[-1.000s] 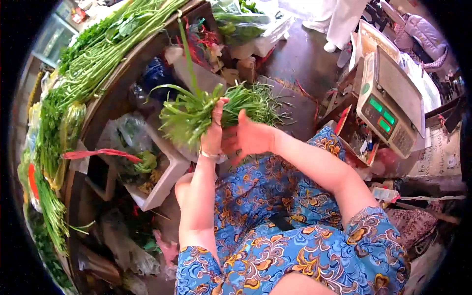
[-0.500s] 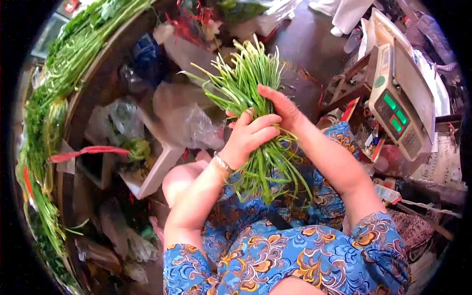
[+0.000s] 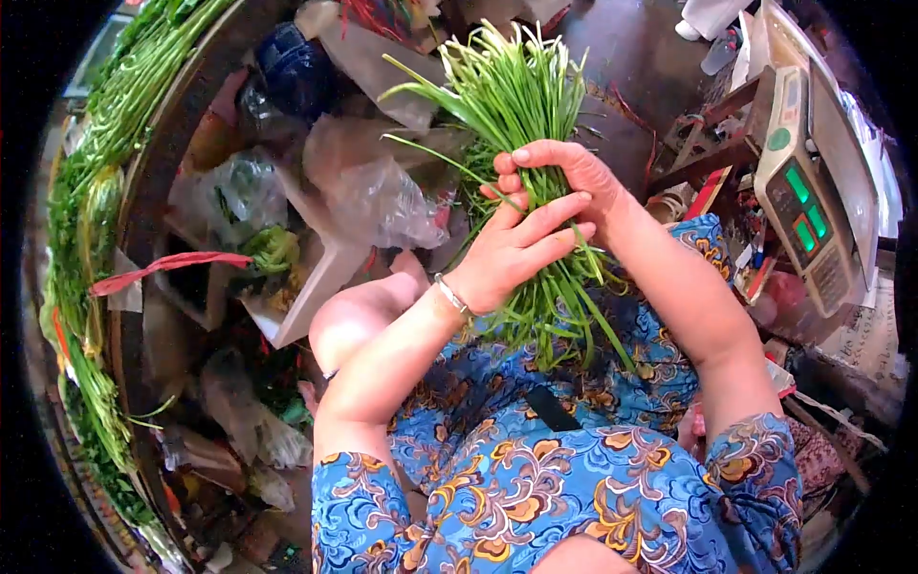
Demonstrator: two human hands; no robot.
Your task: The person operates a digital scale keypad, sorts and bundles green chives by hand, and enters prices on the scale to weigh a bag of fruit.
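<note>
A thick bunch of chives (image 3: 521,96) is gripped in both hands above my lap. Its pale cut ends fan out away from me, while the green leaf tips hang down toward my body. My left hand (image 3: 521,251), with a bracelet at the wrist, is closed around the lower middle of the bunch. Just above it, my right hand (image 3: 569,172) curls around the same stems from the right side. A few long leaves stick out to the left of the bunch.
On the left, a curved counter edge carries heaped green vegetables (image 3: 158,105). A scale (image 3: 803,210) with lit green digits stands at the right. Plastic bags (image 3: 382,206), a red strip (image 3: 172,270) and a pale box panel (image 3: 301,301) lie below left.
The bunch and both hands have shifted right in view. The right hand's raised fingers have wrapped around the stems. The surroundings have shifted slightly too, as the view has moved.
</note>
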